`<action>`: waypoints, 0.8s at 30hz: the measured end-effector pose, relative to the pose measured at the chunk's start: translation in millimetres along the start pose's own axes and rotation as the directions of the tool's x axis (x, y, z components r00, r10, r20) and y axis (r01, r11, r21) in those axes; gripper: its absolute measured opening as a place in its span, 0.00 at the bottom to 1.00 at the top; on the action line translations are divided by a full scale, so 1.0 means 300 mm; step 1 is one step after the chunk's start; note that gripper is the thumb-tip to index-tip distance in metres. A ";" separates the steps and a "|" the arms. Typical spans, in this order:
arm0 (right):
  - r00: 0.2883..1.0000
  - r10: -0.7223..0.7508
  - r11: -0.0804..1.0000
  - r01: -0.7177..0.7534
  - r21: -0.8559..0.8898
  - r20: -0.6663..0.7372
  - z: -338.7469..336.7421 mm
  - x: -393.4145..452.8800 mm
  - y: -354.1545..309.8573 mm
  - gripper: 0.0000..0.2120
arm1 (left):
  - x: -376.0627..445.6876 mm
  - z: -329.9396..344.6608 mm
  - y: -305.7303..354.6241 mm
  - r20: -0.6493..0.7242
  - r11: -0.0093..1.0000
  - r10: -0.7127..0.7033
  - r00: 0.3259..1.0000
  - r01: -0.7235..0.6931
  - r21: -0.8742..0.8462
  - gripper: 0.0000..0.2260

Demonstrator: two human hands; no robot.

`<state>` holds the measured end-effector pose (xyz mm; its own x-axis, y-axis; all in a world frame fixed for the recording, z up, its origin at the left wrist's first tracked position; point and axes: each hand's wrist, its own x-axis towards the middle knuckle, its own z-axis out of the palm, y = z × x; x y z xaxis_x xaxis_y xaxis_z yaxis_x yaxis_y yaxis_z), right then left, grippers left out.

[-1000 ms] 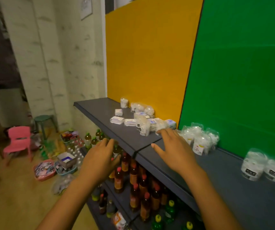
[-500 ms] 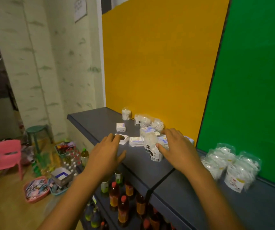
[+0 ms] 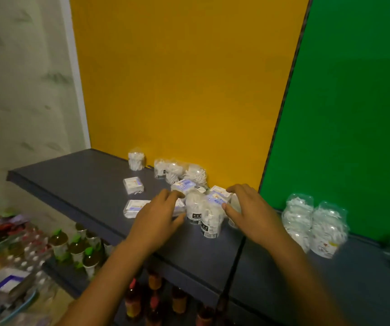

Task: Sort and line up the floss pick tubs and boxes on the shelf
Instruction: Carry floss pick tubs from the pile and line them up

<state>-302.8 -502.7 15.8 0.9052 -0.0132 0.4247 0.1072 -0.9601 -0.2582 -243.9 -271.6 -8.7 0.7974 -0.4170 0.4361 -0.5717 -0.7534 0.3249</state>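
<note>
Looking down through the head camera, I saw my left hand (image 3: 158, 216) and right hand (image 3: 250, 214) spread over the dark shelf (image 3: 76, 182), fingers loosely extended and gripping nothing. Between them stood two clear floss pick tubs (image 3: 203, 214), upright and touching, the right thumb close beside the nearer one; whether it touched I could not tell. Flat boxes (image 3: 217, 195) lay jumbled just beyond my fingertips, with two more boxes (image 3: 133, 185) left of my left hand. Further tubs (image 3: 179, 169) sat against the yellow panel (image 3: 184, 78). Right of my right hand, a blurred cluster of larger tubs (image 3: 314, 225) stood before the green panel (image 3: 354, 102).
</note>
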 end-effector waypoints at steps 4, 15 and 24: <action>0.993 0.111 0.994 -0.111 -0.005 0.028 0.034 -0.010 -0.026 0.17 | 0.085 0.042 -0.064 0.062 0.992 0.109 0.992 -0.106 -0.062 0.20; 0.959 0.281 0.959 -0.282 -0.032 -0.026 0.116 -0.059 -0.100 0.16 | 0.190 0.181 -0.136 0.187 0.954 0.214 0.959 -0.164 -0.250 0.24; 0.955 0.293 0.954 -0.296 -0.051 -0.047 0.107 -0.065 -0.119 0.16 | 0.208 0.206 -0.141 0.119 0.920 0.207 0.971 -0.151 -0.362 0.20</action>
<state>-311.1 -459.1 -11.0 0.8765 -0.3074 0.3705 -0.1863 -0.9262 -0.3277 -158.2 -297.1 -47.1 0.6793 -0.6212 0.3908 -0.7165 -0.4460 0.5364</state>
